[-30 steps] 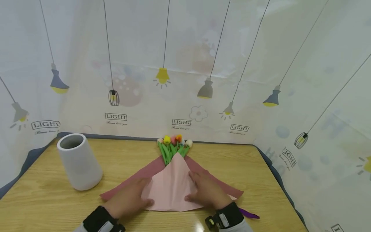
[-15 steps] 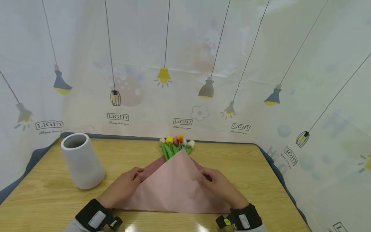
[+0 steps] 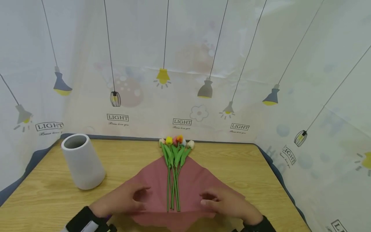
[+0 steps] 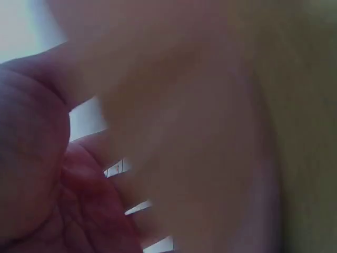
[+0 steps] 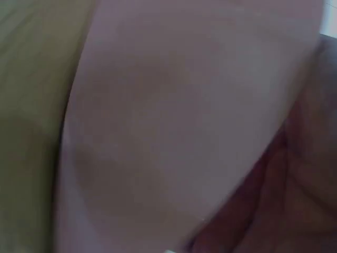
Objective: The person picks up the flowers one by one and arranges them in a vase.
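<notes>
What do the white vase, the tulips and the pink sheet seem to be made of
White vase: matte, probably ceramic, given its thick smooth rim; plastic possible. Tulips: artificial-looking, perhaps plastic, from their uniform green stems. Pink sheet: matte, likely wrapping paper, bending in soft folds.

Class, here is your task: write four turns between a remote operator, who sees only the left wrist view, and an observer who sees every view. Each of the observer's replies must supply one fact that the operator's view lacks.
Operator: I see part of the left hand and a blurred, pinkish-brown sheet filling much of my view. What lies near that hand?
Observer: The head view shows a bunch of tulips lying on dark pink paper.
Operator: Does anything stand beside that paper?
Observer: Yes, a white vase stands on the wooden table, to the left of the paper.
</notes>
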{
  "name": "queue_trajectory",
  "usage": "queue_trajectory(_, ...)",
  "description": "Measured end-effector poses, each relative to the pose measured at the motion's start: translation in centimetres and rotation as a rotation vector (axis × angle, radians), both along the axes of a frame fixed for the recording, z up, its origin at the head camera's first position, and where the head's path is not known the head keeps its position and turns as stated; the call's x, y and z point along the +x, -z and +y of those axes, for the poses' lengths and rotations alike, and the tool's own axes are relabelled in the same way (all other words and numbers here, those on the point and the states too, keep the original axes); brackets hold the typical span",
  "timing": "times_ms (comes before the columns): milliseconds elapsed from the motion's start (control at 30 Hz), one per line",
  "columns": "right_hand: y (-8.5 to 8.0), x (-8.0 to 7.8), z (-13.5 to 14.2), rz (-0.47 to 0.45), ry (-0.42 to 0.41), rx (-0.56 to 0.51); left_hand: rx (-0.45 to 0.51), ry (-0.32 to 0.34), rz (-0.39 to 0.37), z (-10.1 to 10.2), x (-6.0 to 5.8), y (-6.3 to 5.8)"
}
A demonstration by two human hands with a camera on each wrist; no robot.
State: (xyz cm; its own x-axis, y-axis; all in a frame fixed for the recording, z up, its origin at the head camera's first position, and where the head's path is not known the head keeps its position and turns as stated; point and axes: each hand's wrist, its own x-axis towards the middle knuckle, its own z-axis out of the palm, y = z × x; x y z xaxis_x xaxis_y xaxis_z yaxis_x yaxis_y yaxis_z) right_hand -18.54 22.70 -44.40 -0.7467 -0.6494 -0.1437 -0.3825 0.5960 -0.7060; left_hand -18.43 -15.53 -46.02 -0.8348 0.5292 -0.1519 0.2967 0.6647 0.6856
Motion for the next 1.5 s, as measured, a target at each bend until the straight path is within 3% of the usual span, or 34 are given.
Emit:
queue_trajectory(67,0.9,0.1,0.0,0.098,0.029,0.128,-0.065,0.022,0.072,0.6,0.9,0.5)
queue_trajectory(167,1.8,0.3,0.0,0.155,0.019,0.234,-0.160,0.029,0.134,1.6,2.1,1.1)
queue_trajectory(300,2.5,0.5,0.2,0.170,-0.012,0.285,-0.233,0.030,0.159,2.6,2.9,1.5)
queue_trajectory(467,3.1,0.6,0.2,0.186,0.011,0.322,-0.276,0.029,0.152,3.1,3.2,1.5)
queue_trajectory(867,3.6,0.0,0.1,0.210,0.054,0.355,-0.301,0.040,0.179,3.3,2.4,1.4)
queue_trajectory(1233,3.5,-1.3,0.3,0.217,0.073,0.360,-0.294,0.061,0.226,3.3,0.9,1.4)
queue_trajectory(1500,3.6,-1.8,0.4,0.203,0.081,0.348,-0.295,0.052,0.184,3.5,0.1,1.5)
